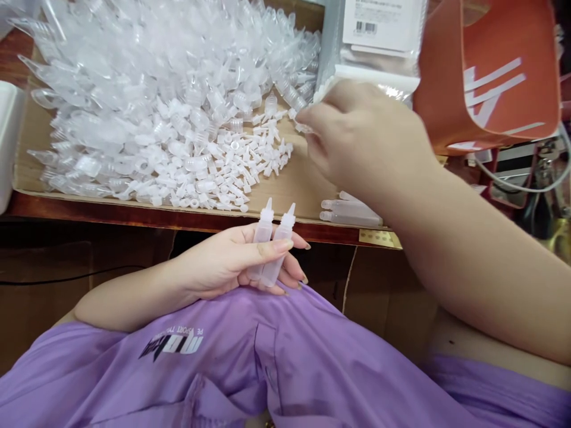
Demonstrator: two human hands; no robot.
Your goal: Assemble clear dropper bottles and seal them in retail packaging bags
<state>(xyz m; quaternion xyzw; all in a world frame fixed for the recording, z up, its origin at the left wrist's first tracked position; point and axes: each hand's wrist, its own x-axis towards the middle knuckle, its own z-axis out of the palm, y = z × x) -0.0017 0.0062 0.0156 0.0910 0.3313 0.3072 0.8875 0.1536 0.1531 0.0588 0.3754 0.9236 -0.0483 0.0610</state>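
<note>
My left hand point(232, 261) rests on my lap in front of the table edge, closed around two small translucent dropper bottles point(273, 241) with pointed tips, held upright side by side. My right hand point(361, 139) is raised over the cardboard sheet point(289, 190), fingers pinched at the edge of a pile of small white nozzle tips point(250, 160); what the fingers pinch is too small to make out. Behind the tips lies a large heap of empty clear bottles point(147, 71).
Two or three finished bottles point(348, 211) lie on the cardboard under my right wrist. An orange bag point(504, 77) and a labelled plastic packet point(379, 35) stand at the back right, cables point(535, 178) beside them. A white box edge point(6, 142) is at far left.
</note>
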